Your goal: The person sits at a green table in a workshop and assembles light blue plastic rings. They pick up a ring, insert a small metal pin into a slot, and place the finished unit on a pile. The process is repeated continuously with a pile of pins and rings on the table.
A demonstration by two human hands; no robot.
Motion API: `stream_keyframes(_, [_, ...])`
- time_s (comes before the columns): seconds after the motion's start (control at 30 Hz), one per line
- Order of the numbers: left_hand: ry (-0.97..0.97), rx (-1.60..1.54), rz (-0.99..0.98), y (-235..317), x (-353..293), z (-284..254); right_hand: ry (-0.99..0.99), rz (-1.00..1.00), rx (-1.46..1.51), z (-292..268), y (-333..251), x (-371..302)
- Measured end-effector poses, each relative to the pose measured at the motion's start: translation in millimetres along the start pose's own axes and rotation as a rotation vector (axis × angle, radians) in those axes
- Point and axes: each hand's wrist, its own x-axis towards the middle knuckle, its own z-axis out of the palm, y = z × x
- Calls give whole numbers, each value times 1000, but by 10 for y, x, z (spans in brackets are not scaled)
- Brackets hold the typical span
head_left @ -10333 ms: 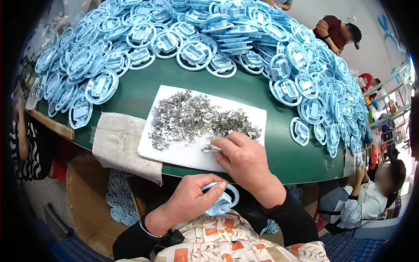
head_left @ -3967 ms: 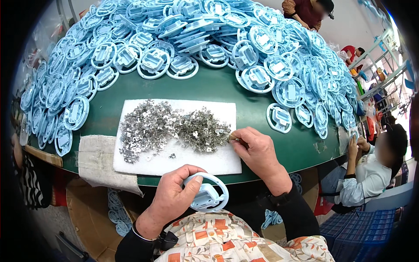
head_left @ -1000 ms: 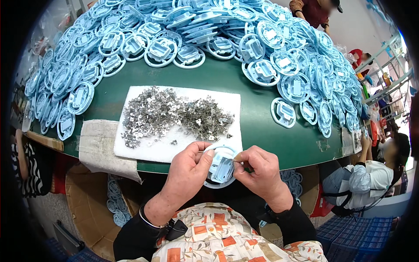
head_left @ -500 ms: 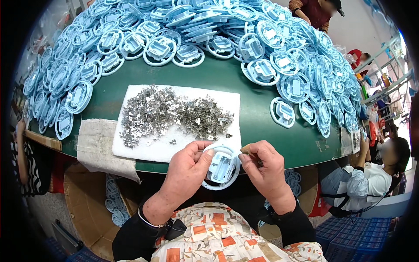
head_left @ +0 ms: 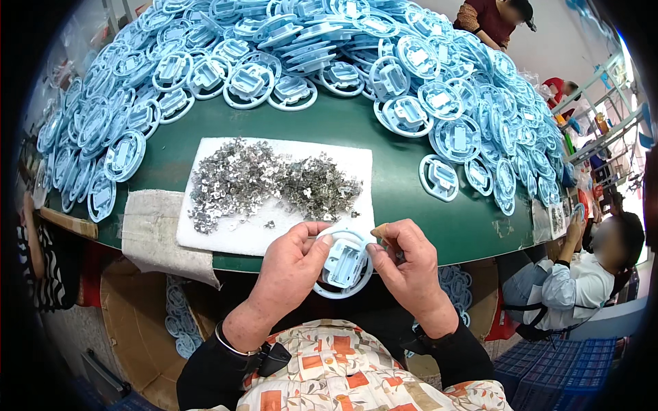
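Observation:
My left hand (head_left: 291, 264) is closed on the left rim of a round light-blue plastic part (head_left: 345, 266), thumb on top. The part has a ring outside and a raised rectangular housing in the middle. It is held tilted toward me, just off the table's near edge. At its right rim my right hand (head_left: 411, 260) is pinched, the thumb tip against the ring. A tan covering wraps its index fingertip. Whatever lies between those fingers is hidden. Beyond both hands, small metal clips (head_left: 236, 181) lie heaped on a white foam sheet (head_left: 274, 241).
A big pile of the same blue parts (head_left: 288, 41) covers the far side of the green table (head_left: 274, 122). A folded cloth (head_left: 156, 226) hangs over the near edge. Below stand cardboard boxes (head_left: 133, 322) with more parts. A co-worker (head_left: 579, 281) sits at the right; others are farther back.
My right hand has shifted slightly left, and its thumb now meets the ring's right rim. The left hand keeps its hold on the blue part. The whole view has moved a little.

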Motion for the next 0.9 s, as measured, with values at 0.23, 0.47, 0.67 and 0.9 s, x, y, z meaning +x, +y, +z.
stream_keyframes(0.23, [-73,-127,56,84,-122,-65,-349,577,757,-38,42,-6])
stream_keyframes(0.47, [-247,593,299,396,-159,-79,-452,614,813,10,75,-46])
stream_keyframes(0.67, [-264,-163,-98,207,-168,-129,-400,582,1091,20,-22,-27])
stream_keyframes(0.9, [-380,-846,-286,17,-205,-230,-265,172,489,178,-219,100])
